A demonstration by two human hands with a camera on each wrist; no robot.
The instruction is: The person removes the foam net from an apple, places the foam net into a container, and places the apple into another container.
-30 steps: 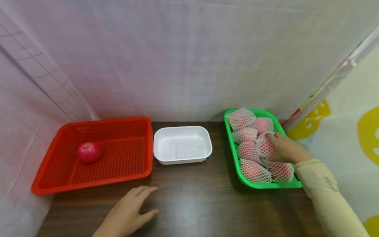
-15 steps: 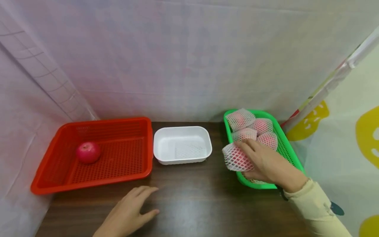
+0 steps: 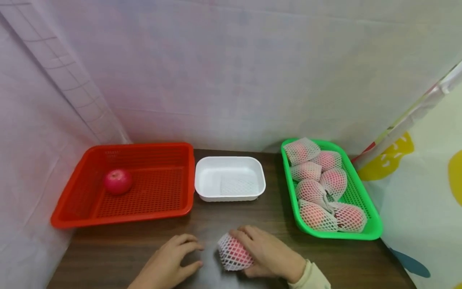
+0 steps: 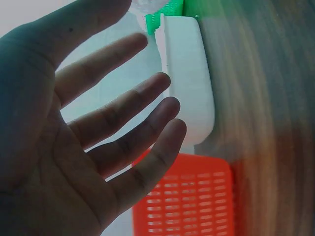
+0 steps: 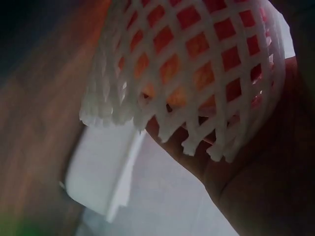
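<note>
My right hand (image 3: 268,253) grips an apple in a white foam net (image 3: 234,253) low over the front middle of the table. In the right wrist view the net-wrapped apple (image 5: 197,64) fills the upper part, its cut net edge hanging at the bottom. Just left of it is my left hand (image 3: 171,261), fingers loosely bent and apart, touching nothing. The left wrist view shows that left hand (image 4: 98,132) with spread fingers and a bare palm. One bare red apple (image 3: 118,182) lies in the red basket (image 3: 122,220) on the left.
A shallow white tray (image 3: 230,198) stands at the back middle, beside the red basket. At the right, a green basket (image 3: 373,230) holds several net-wrapped apples (image 3: 333,182). White sheeting (image 3: 231,80) rises behind and at both sides of the brown table (image 3: 267,220).
The right hand has taken a net-wrapped apple out of the green basket and carried it left to the front middle. The left hand has barely moved; the head view has shifted slightly.
</note>
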